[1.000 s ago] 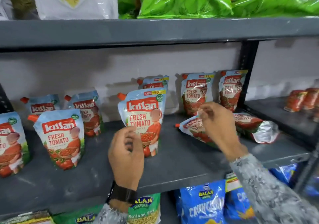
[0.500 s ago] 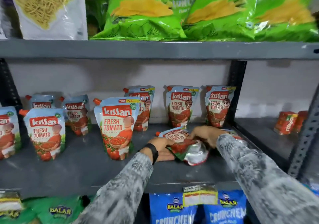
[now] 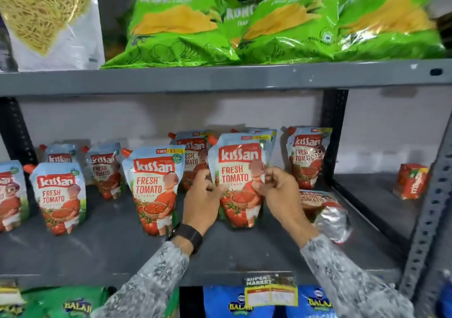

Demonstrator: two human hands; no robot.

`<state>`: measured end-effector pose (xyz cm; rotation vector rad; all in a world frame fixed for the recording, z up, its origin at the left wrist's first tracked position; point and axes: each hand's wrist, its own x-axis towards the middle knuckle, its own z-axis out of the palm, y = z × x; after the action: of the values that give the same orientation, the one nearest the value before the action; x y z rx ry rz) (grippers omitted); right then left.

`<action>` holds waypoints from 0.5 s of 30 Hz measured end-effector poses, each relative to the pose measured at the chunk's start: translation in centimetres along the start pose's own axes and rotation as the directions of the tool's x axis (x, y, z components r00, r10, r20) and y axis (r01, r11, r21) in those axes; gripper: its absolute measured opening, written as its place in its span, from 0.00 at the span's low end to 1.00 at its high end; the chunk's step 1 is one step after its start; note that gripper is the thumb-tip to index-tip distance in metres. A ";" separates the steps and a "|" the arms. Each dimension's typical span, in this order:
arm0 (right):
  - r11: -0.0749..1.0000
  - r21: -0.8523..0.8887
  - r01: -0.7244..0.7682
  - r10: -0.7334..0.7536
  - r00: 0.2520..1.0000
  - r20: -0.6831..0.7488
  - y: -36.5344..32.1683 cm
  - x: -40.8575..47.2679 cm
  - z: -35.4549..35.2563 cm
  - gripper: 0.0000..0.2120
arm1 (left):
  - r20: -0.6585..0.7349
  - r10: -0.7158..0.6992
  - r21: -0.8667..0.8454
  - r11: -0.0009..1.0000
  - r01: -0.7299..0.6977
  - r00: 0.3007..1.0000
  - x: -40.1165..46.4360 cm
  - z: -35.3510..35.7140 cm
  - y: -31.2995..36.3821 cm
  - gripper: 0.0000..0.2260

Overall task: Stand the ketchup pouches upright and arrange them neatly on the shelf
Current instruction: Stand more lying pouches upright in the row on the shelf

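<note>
A Kissan ketchup pouch (image 3: pixel 241 170) stands upright on the grey shelf (image 3: pixel 110 249), held at its sides by my left hand (image 3: pixel 203 200) and my right hand (image 3: pixel 281 193). Right of it another pouch (image 3: pixel 320 207) lies flat, its silver base toward the shelf's front edge. Several pouches stand upright: one (image 3: pixel 154 188) just left of my left hand, one (image 3: pixel 60 195) further left, one (image 3: pixel 308 156) at the back right, others in the back row.
A black upright post (image 3: pixel 332 134) bounds the shelf on the right; beyond it stands a small red carton (image 3: pixel 412 180). Green snack bags (image 3: pixel 281 24) lie on the shelf above. Blue and green bags fill the shelf below, with a price tag (image 3: pixel 270 290) on the edge.
Both hands have lifted one flat pouch from the shelf and stood it upright in the front row. The camera view has moved closer and slightly up.
</note>
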<state>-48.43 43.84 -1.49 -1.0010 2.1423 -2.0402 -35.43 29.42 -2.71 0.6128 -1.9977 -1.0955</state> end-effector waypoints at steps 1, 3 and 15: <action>1.000 -0.009 0.006 -0.006 1.000 -0.004 0.9 -0.5 0.3 0.08 | -0.002 0.004 0.002 1.000 -0.004 1.000 -0.5 0.2 -0.6 0.18; 1.000 -0.019 0.020 -0.020 1.000 -0.024 2.4 -1.3 0.8 0.08 | 0.020 -0.007 -0.011 1.000 0.007 1.000 -1.4 0.4 -1.7 0.16; 0.893 -0.442 0.083 -0.180 0.966 -0.183 -1.2 1.0 -8.1 0.08 | -0.100 0.218 0.057 0.975 -0.213 0.971 -5.7 3.1 3.7 0.05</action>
<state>-52.21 50.65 1.16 -1.0216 2.8061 -1.8404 -34.73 36.83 -2.86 0.4546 -1.9502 -0.8708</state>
